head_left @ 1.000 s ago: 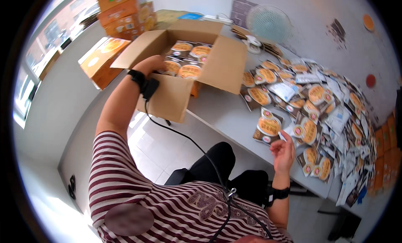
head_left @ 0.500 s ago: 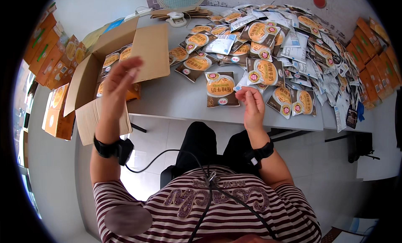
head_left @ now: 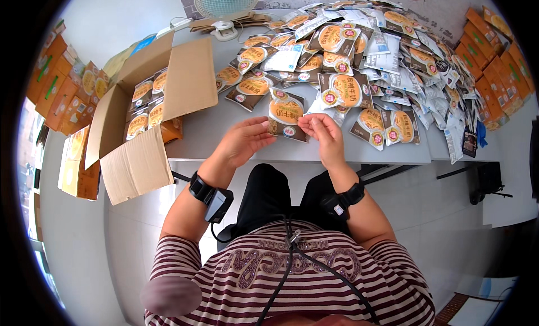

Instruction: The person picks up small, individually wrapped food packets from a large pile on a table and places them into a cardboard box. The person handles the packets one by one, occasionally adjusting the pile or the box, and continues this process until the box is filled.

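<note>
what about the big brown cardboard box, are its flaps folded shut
No, the flaps of the brown cardboard box stand open, and printed brown pouches show inside.

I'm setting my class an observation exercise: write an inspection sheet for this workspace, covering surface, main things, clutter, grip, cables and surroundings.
Surface: pale grey table, heavily covered on its right side.
Main things: brown packet between the hands' fingertips; open carton at left with similar packets inside.
Clutter: loose pile of brown and white packets at right; flat cardboard at the back.
Grip: left hand open, fingers extended at the brown packet's lower left; right hand has fingertips by its right edge, hold unclear.
Cables: black cord from the left wrist device; far end not traceable.
Surroundings: orange boxes stacked on both sides; fan behind.
</note>
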